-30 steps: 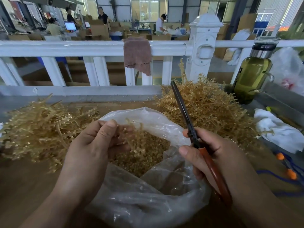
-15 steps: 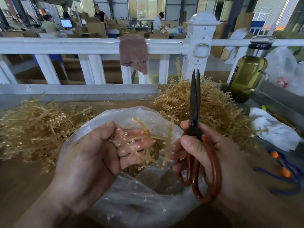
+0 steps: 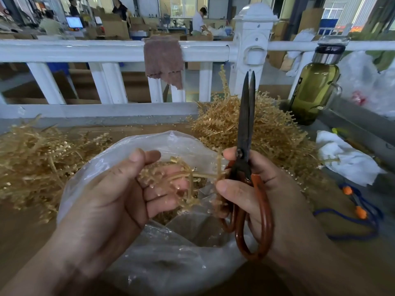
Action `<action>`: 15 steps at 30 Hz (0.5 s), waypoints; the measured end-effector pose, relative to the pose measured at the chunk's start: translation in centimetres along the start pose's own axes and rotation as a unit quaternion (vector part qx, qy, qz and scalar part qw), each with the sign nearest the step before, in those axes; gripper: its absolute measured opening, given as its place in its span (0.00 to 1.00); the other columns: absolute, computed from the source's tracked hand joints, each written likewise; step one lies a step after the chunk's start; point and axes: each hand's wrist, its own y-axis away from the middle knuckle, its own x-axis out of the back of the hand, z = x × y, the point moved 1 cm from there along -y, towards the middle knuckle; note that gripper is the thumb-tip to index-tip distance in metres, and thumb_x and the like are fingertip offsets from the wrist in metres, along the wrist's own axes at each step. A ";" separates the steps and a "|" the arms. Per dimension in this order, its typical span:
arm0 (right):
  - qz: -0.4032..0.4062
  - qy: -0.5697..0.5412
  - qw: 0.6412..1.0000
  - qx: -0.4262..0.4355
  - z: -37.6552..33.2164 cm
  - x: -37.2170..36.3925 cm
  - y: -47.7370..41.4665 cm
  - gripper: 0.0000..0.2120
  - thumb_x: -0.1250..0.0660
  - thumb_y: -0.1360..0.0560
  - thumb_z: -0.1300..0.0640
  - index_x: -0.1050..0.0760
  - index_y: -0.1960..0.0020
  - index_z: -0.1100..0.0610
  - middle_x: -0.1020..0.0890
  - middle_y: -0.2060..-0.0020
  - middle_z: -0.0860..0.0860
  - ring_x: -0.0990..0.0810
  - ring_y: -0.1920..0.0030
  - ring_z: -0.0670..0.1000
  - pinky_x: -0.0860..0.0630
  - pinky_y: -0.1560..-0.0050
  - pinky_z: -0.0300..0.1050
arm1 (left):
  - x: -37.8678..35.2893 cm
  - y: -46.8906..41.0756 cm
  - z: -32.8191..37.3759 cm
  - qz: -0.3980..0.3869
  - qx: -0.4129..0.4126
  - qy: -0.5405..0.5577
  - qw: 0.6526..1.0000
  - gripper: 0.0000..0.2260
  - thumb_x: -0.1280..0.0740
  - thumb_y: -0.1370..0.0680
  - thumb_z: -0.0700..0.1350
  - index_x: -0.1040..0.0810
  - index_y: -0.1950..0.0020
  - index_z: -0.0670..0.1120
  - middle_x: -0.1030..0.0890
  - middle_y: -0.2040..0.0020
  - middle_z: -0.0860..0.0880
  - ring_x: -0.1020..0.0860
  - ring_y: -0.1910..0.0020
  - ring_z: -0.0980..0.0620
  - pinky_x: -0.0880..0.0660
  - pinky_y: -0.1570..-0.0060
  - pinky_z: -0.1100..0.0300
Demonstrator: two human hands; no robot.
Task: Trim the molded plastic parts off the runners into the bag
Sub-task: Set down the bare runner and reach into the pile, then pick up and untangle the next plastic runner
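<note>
Daylight from rear windows [image 3: 183,6] — soft shadows, frame edges bowed, corners slightly blurred.

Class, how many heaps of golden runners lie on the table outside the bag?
2: the left heap beside the bag; the right heap behind the scissors. Others may hide under the bag.

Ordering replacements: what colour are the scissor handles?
Reddish-brown handles, dark blades; head view.
</note>
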 end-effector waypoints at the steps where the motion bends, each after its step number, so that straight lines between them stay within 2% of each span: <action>1: 0.005 0.005 1.000 0.006 0.0 -0.1 0.0 0.19 0.25 0.31 0.61 0.19 0.44 0.42 0.17 0.61 0.51 0.15 0.63 0.58 0.20 0.61 0.47 | 0.1 0.0 0.0 -0.012 -0.003 0.018 1.000 0.32 0.15 0.43 0.57 0.16 0.46 0.43 0.16 0.45 0.35 0.13 0.54 0.42 0.17 0.63 0.54; 4: 0.015 0.012 1.000 0.014 -0.1 -0.4 0.1 0.20 0.25 0.32 0.60 0.19 0.45 0.41 0.17 0.61 0.52 0.16 0.62 0.59 0.19 0.60 0.49 | 0.4 -0.3 -0.2 -0.054 -0.009 0.040 0.998 0.30 0.15 0.40 0.53 0.16 0.43 0.42 0.18 0.39 0.36 0.14 0.47 0.44 0.17 0.55 0.56; 6: 0.013 0.010 1.000 0.014 -0.2 -0.4 0.2 0.21 0.25 0.32 0.60 0.19 0.44 0.41 0.17 0.60 0.53 0.16 0.62 0.61 0.19 0.60 0.50 | 0.6 -0.4 -0.6 -0.049 -0.012 0.036 0.998 0.35 0.15 0.41 0.50 0.20 0.39 0.38 0.18 0.38 0.36 0.15 0.45 0.43 0.17 0.54 0.56; 10: -0.001 0.016 1.000 0.012 -0.6 -0.8 0.3 0.20 0.24 0.31 0.60 0.20 0.44 0.42 0.17 0.61 0.55 0.16 0.62 0.58 0.18 0.60 0.46 | 0.6 0.0 -1.4 -0.005 -0.072 -0.053 0.996 0.27 0.15 0.41 0.48 0.15 0.45 0.47 0.17 0.37 0.40 0.15 0.44 0.45 0.19 0.51 0.57; 12: -0.002 0.036 0.999 0.019 -0.6 -0.9 0.3 0.21 0.25 0.29 0.62 0.20 0.43 0.41 0.17 0.60 0.55 0.15 0.62 0.57 0.19 0.62 0.43 | 0.7 0.3 -1.6 0.041 -0.098 -0.154 0.982 0.32 0.18 0.39 0.50 0.18 0.35 0.52 0.17 0.37 0.48 0.17 0.40 0.50 0.21 0.42 0.55; 14: -0.005 0.044 0.999 0.024 -0.5 -1.0 0.3 0.23 0.26 0.28 0.65 0.20 0.43 0.40 0.16 0.60 0.52 0.15 0.60 0.57 0.19 0.62 0.41 | 0.6 0.6 -1.4 0.104 -0.115 -0.272 0.950 0.44 0.19 0.38 0.55 0.30 0.24 0.55 0.19 0.35 0.59 0.20 0.37 0.58 0.26 0.36 0.53; 15: -0.010 0.044 0.999 0.027 -0.4 -1.0 0.3 0.24 0.25 0.29 0.65 0.20 0.43 0.39 0.17 0.60 0.51 0.15 0.60 0.56 0.19 0.61 0.41 | 0.5 0.8 -1.1 0.135 -0.120 -0.322 0.929 0.48 0.19 0.39 0.59 0.35 0.21 0.57 0.22 0.33 0.64 0.22 0.37 0.62 0.27 0.36 0.54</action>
